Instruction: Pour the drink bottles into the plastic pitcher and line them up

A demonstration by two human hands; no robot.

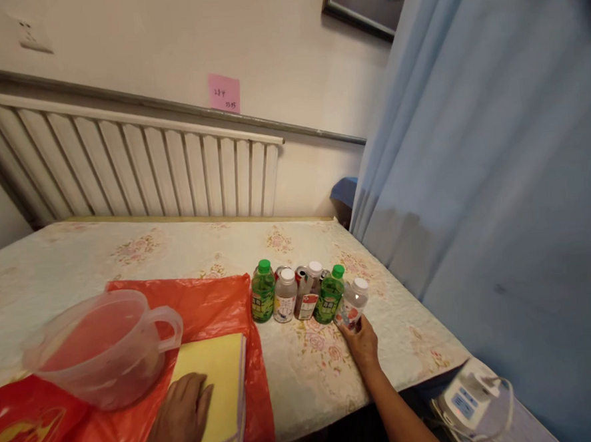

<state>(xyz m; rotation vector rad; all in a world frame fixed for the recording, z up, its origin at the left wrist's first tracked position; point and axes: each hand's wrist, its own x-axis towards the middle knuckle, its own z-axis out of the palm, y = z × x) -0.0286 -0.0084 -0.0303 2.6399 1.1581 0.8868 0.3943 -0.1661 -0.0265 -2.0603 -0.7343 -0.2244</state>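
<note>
My right hand [362, 345] is closed round the lower part of a clear bottle [356, 298] with a white cap, at the right end of a row. Beside it stand a green bottle [330, 297], a clear white-capped bottle [307, 297], another clear bottle [285, 300] and a second green bottle [263, 296]. Some cans [301, 272] show partly behind them. My left hand [182, 414] lies flat on a folded yellow cloth [215, 369], its fingers holding nothing.
A red plastic sheet [195, 304] covers part of the floral tablecloth [315, 373]. On it are a translucent handled jug [103, 346] and a red tray [32, 424]. A power strip [466, 397] sits low right, near a blue curtain [482, 169]. The radiator [136, 157] is behind.
</note>
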